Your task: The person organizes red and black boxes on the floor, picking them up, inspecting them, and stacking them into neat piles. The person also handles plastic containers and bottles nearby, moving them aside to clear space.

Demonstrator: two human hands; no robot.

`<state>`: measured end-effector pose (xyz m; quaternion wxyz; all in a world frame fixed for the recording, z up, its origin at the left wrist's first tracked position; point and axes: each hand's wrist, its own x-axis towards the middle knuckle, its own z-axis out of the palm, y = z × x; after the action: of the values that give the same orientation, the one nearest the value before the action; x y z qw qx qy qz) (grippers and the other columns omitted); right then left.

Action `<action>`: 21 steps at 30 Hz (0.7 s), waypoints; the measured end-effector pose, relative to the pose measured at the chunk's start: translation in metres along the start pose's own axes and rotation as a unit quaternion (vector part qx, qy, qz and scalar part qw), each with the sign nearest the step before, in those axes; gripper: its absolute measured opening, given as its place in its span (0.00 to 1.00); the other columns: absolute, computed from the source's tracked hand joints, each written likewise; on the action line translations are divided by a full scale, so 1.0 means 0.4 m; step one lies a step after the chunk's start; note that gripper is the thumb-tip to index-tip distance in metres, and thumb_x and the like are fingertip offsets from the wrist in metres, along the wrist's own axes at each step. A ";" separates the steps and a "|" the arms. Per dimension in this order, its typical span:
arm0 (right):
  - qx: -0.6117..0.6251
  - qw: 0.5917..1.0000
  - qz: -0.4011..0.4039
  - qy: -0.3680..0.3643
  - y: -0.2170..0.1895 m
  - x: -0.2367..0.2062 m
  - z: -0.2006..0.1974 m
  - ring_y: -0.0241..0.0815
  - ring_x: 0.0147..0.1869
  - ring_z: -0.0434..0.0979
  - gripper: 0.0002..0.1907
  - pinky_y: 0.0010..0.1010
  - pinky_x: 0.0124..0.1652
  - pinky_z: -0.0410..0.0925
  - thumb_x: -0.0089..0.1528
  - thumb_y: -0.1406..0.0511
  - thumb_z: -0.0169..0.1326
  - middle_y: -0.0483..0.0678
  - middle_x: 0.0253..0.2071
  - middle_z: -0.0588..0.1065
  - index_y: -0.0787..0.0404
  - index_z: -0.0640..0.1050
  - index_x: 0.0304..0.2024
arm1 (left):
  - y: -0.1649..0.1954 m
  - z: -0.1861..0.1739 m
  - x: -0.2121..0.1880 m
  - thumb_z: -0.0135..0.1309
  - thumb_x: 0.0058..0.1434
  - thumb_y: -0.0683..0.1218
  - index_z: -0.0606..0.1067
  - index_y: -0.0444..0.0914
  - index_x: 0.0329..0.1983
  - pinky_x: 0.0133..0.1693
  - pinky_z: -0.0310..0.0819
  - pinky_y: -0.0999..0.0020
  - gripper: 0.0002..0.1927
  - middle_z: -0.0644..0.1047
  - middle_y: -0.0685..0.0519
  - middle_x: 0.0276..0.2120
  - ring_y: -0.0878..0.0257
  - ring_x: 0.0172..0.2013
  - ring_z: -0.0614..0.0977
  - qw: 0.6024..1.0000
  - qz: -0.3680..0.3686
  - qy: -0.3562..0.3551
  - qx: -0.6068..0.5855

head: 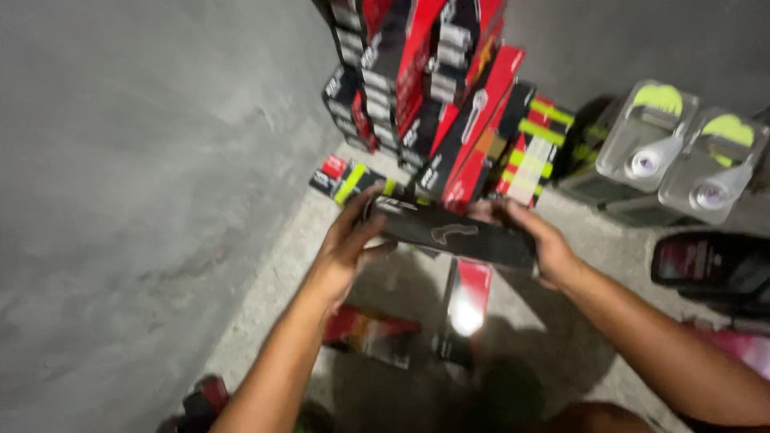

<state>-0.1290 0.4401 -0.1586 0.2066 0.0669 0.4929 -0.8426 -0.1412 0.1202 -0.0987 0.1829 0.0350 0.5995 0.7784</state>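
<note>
I've got a long black box [453, 232] held level between both hands, in the air in front of the stack [425, 88] of red-and-black boxes against the grey wall [120, 160]. Left hand [346, 244] clamps the left end, thumb on top, fingers curled under. Right hand [539, 240] grips the right end, fingers wrapped over the far edge. It looks like stiff cardboard packaging, probably light to moderate, with a glossy face that could slip, so holding it by the ends suits it; squeezing the middle might dent it. Frame is blurry, so fine detail is hard to tell. Below the box, a red pack [469, 297] and another flat pack [370, 333] lie on the concrete floor [265, 289]. To the right stand two clear blister packs [678, 148] with lime tops, well apart from my hands.
</note>
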 end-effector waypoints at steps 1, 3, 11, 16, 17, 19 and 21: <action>0.005 1.000 -0.012 0.004 -0.041 0.031 0.020 0.48 0.58 0.79 0.35 0.40 0.59 0.70 0.67 0.46 0.43 0.57 0.54 0.77 0.69 0.72 0.59 | 0.018 0.002 -0.004 0.54 0.67 0.48 0.65 0.42 0.71 0.54 0.76 0.56 0.29 0.71 0.48 0.60 0.56 0.56 0.75 0.999 0.042 0.003 0.008; 0.014 0.999 -0.031 0.026 -0.112 0.082 0.067 0.49 0.52 0.79 0.37 0.40 0.54 0.71 0.67 0.42 0.42 0.56 0.49 0.78 0.70 0.72 0.57 | 0.035 0.017 -0.027 0.59 0.65 0.43 0.64 0.40 0.68 0.56 0.70 0.60 0.29 0.73 0.49 0.53 0.58 0.54 0.75 0.993 0.119 0.011 0.023; -0.027 0.998 -0.062 0.018 -0.283 0.208 0.268 0.46 0.48 0.78 0.49 0.43 0.51 0.72 0.60 0.34 0.32 0.51 0.47 0.77 0.67 0.74 0.59 | 0.082 -0.008 -0.032 0.52 0.67 0.41 0.62 0.41 0.61 0.59 0.69 0.56 0.21 0.73 0.48 0.52 0.56 0.54 0.75 0.960 0.193 0.114 -0.167; 0.004 0.978 -0.143 -0.149 -0.347 0.228 0.403 0.52 0.61 0.76 0.50 0.46 0.64 0.67 0.63 0.34 0.31 0.57 0.55 0.75 0.66 0.69 0.67 | 0.186 -0.053 -0.028 0.50 0.68 0.37 0.62 0.39 0.65 0.68 0.62 0.56 0.23 0.69 0.47 0.57 0.55 0.61 0.71 0.915 0.349 0.103 -0.177; 0.026 0.970 -0.158 -0.184 -0.349 0.231 0.424 0.53 0.64 0.75 0.50 0.46 0.67 0.65 0.64 0.34 0.31 0.58 0.57 0.75 0.67 0.68 0.68 | 0.206 -0.056 -0.034 0.50 0.68 0.37 0.61 0.40 0.65 0.68 0.62 0.55 0.23 0.68 0.47 0.58 0.55 0.62 0.70 0.913 0.358 0.098 -0.169; 0.051 0.967 -0.181 -0.171 -0.320 0.212 0.448 0.53 0.67 0.74 0.47 0.48 0.68 0.64 0.65 0.36 0.32 0.57 0.60 0.74 0.63 0.65 0.71 | 0.248 -0.061 -0.036 0.51 0.68 0.41 0.60 0.40 0.66 0.70 0.60 0.55 0.24 0.67 0.46 0.60 0.54 0.64 0.69 0.911 0.383 0.078 -0.129; 0.077 0.961 -0.194 -0.179 -0.275 0.192 0.458 0.53 0.67 0.73 0.45 0.49 0.69 0.63 0.66 0.37 0.33 0.56 0.60 0.74 0.62 0.62 0.73 | 0.267 -0.060 -0.064 0.50 0.68 0.48 0.60 0.37 0.68 0.72 0.57 0.56 0.27 0.67 0.45 0.63 0.54 0.67 0.68 0.911 0.400 0.073 -0.068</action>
<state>-0.2273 0.3084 -0.0022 0.1177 -0.1662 0.3854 -0.9000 -0.1500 0.0669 -0.0001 -0.1864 0.2025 0.4921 0.8259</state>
